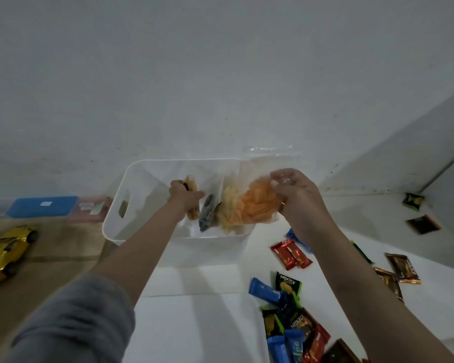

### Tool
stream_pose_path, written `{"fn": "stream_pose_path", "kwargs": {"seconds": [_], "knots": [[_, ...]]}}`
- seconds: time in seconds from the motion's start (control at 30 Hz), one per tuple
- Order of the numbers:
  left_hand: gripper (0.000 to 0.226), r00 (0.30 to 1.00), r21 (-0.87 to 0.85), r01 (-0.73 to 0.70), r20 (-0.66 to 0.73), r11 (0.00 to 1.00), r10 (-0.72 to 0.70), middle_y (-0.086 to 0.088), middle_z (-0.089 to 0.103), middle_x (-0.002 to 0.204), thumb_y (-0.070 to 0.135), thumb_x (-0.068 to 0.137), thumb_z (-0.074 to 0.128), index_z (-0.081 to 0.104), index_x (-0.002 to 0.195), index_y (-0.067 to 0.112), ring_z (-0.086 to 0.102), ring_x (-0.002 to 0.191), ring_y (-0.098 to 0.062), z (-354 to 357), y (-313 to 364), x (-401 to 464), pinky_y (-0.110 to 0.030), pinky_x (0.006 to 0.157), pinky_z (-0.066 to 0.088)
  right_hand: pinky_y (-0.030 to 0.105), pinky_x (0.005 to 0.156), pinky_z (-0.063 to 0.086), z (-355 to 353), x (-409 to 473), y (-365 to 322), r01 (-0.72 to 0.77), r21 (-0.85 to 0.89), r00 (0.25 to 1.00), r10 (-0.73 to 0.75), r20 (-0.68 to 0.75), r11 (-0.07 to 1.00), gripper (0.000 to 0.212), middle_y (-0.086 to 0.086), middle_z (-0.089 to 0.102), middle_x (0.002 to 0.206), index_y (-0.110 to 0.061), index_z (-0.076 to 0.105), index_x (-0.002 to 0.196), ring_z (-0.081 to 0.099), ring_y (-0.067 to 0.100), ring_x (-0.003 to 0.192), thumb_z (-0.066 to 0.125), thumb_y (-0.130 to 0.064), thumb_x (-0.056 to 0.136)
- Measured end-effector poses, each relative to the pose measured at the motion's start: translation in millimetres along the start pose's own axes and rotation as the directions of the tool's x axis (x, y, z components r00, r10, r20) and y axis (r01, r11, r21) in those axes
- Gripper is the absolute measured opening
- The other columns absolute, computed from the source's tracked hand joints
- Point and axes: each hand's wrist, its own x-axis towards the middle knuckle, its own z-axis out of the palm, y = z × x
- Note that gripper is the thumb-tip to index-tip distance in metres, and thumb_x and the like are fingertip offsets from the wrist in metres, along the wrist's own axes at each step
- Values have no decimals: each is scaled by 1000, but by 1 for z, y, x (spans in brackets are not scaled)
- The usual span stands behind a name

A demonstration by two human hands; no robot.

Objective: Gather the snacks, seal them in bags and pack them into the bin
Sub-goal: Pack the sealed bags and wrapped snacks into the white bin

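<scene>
White wall backs a white desk (pixel 194 323) carrying a white plastic bin (pixel 121 205) with a handle slot. Four bags can be counted at the bin; three stand inside. The fourth, a clear bag of orange snack sticks (pixel 257 205), is pinched by the right hand (pixel 299 197) over the bin's right rim, while the left hand (pixel 184 197) grips a clear bag of tan snacks (pixel 192 184) inside. A slipping pinch could drop the orange bag outside. Roughly a dozen loose wrapped snacks (pixel 291 254) lie beside the bin.

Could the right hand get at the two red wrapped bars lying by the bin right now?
Probably not yet: the right hand holds the orange snack bag over the bin. The red bars lie uncovered just below.
</scene>
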Motion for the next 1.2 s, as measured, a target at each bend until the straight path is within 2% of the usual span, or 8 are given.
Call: {"fn": "stream_pose_path", "kwargs": {"seconds": [0.3,0.4,0.47,0.63,0.77,0.93,1.07,1.2], "knots": [[64,876,330,116,410,937,-253,-15,47,111,-8,80,61,30,135,1,51,87,-23,1,-2,5,-27,61,45,46,89,47,16,25,14,11,25,1000,-11,27,1000,26,15,60,100,-17,60,84,58,31,98,50,7,88],[75,820,409,122,472,905,-324,-8,39,133,-9,85,55,18,146,12,43,118,-28,0,0,-4,-31,83,43,44,88,47,22,24,16,3,24,999,-4,45,1000,27,11,60,96,-17,60,83,58,31,99,50,8,88],[47,850,458,44,450,888,-275,-6,31,133,-5,88,53,37,131,3,33,127,-25,-1,5,-12,-36,94,36,43,86,47,28,24,16,-23,-3,998,23,65,1000,27,13,60,99,-17,60,81,58,35,103,50,7,87],[44,963,48,-7,271,999,-6,-11,51,132,21,89,61,51,124,-2,48,120,-28,-27,24,-18,-34,95,36,44,94,45,55,46,16,-108,-120,987,120,102,987,25,7,61,93,-15,60,77,57,30,104,47,5,83],[70,886,-444,26,425,896,185,-6,65,114,72,85,31,65,111,16,59,110,-22,-64,39,-51,-40,98,41,31,78,43,89,76,20,-127,-190,984,148,104,974,21,0,56,82,-16,58,78,53,16,81,47,0,87],[14,918,-162,-306,210,938,336,0,69,96,27,89,64,67,102,23,65,91,-9,-77,31,-66,-32,80,52,35,88,48,126,97,34,-104,-316,979,152,132,943,14,3,58,101,-18,58,91,58,23,101,51,-7,88],[16,943,7,-321,-90,947,320,-4,71,81,20,90,61,74,94,11,67,82,-18,-72,14,-43,-33,77,55,36,79,51,128,88,34,-128,-386,976,185,115,914,35,5,55,99,-14,48,126,56,11,91,52,-11,91],[31,860,351,-282,-321,893,398,-13,61,60,18,88,55,63,64,1,59,65,-24,-57,-3,-36,-28,58,38,14,68,48,97,76,39,-33,-234,999,37,11,972,33,5,61,108,-11,53,124,60,12,88,54,-5,91]]}}
